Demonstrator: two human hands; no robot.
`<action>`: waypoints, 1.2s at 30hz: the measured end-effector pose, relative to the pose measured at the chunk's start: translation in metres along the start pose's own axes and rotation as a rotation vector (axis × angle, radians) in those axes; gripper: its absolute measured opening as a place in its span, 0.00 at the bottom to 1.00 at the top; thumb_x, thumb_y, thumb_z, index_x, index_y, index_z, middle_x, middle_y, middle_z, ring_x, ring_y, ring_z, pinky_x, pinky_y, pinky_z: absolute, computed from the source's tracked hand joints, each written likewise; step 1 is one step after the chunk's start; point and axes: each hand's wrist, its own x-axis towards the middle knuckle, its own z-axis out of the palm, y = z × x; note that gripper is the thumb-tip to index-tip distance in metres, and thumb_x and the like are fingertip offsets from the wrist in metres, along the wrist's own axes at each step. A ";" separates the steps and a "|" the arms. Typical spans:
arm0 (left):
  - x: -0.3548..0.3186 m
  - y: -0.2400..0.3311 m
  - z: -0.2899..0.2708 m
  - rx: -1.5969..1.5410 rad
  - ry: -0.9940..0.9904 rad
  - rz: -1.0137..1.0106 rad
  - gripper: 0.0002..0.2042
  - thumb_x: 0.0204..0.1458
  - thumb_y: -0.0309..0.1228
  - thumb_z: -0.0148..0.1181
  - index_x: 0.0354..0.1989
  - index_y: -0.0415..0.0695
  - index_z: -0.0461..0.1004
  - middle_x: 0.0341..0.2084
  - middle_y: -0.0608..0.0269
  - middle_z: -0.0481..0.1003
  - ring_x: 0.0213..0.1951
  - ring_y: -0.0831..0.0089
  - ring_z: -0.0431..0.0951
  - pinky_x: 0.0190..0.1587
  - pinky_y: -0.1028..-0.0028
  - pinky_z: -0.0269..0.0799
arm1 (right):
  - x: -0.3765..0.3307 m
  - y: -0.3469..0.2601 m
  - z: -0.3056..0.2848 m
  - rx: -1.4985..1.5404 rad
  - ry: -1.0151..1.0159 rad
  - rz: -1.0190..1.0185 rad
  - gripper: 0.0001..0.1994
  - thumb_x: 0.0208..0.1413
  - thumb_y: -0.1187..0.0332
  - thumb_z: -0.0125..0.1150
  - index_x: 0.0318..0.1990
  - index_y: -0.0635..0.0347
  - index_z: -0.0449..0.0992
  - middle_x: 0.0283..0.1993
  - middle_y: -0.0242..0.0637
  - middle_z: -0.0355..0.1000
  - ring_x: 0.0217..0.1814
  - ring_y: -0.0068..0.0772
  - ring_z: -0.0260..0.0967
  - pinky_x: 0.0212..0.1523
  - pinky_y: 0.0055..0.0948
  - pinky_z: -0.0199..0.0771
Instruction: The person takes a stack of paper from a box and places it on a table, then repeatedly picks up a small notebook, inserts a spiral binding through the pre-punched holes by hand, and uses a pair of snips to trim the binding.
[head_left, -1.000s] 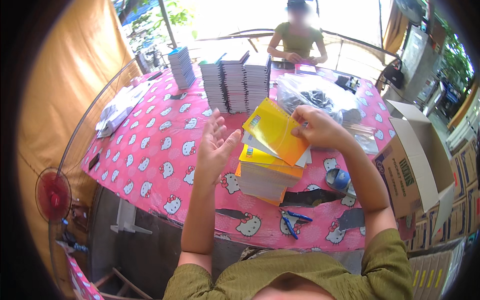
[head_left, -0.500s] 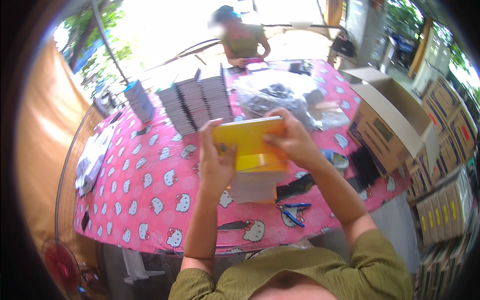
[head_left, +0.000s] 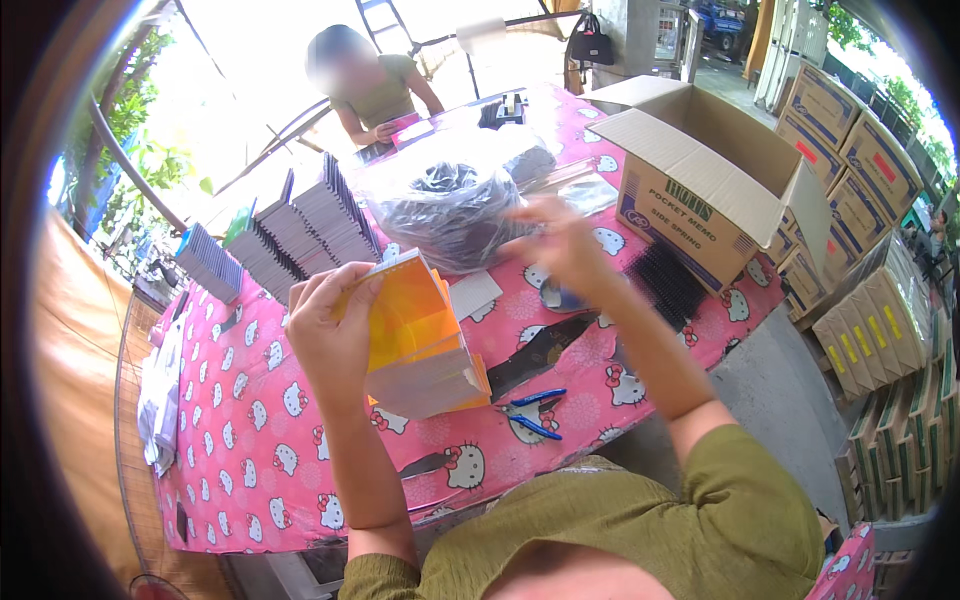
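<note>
One pink-clothed table point(head_left: 300, 430) under it all. One open carton point(head_left: 690, 215) to the right, flaps up; I see bare inner walls, floor of it hidden from me. Closed cartons point(head_left: 830, 130) piled behind, contents not visible. One clear plastic bag point(head_left: 440, 225) mid-table, dark bunched stuff inside, can't make out what. Four tall stacks of notebooks far left: three point(head_left: 310, 225) side by side, one blue-topped point(head_left: 210, 265) just apart. One stack of yellow-covered pads point(head_left: 425, 388) right in front of me, near edge of table. My left hand point(head_left: 335, 310) grips the top yellow cover point(head_left: 395, 325) by its upper left edge, thumb on top. My right hand point(head_left: 560, 245) is motion-blurred near the bag; can't tell if its fingers hold anything. One bunch of black coils point(head_left: 668, 285) beside the open carton. One blue-handled cutter point(head_left: 537, 428), just right of the pads.
</note>
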 end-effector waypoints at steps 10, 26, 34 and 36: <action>0.002 -0.005 -0.001 -0.086 -0.125 0.051 0.09 0.45 0.25 0.64 0.36 0.38 0.77 0.40 0.60 0.76 0.44 0.71 0.74 0.48 0.73 0.67 | -0.155 0.166 -0.081 -0.904 -0.508 0.893 0.08 0.47 0.72 0.57 0.34 0.64 0.77 0.37 0.55 0.75 0.43 0.53 0.74 0.45 0.44 0.75; -0.002 0.005 0.004 -0.018 0.007 0.093 0.08 0.41 0.31 0.68 0.30 0.44 0.82 0.27 0.67 0.79 0.35 0.73 0.71 0.40 0.72 0.68 | 0.026 -0.054 -0.031 0.251 -0.221 0.176 0.10 0.46 0.76 0.65 0.38 0.63 0.80 0.31 0.33 0.73 0.32 0.21 0.68 0.33 0.21 0.68; -0.003 0.005 0.003 0.024 0.028 0.141 0.08 0.41 0.33 0.68 0.29 0.45 0.81 0.27 0.68 0.79 0.35 0.72 0.71 0.41 0.72 0.67 | 0.050 -0.068 -0.026 0.092 -0.178 -0.018 0.12 0.38 0.76 0.69 0.35 0.58 0.81 0.30 0.33 0.71 0.32 0.26 0.68 0.34 0.24 0.68; -0.004 0.004 0.003 0.024 0.032 0.139 0.08 0.41 0.33 0.68 0.29 0.45 0.81 0.27 0.68 0.79 0.35 0.72 0.71 0.41 0.73 0.66 | 0.052 -0.069 -0.022 0.141 -0.215 -0.022 0.11 0.37 0.76 0.70 0.33 0.58 0.81 0.30 0.30 0.71 0.32 0.23 0.67 0.34 0.22 0.67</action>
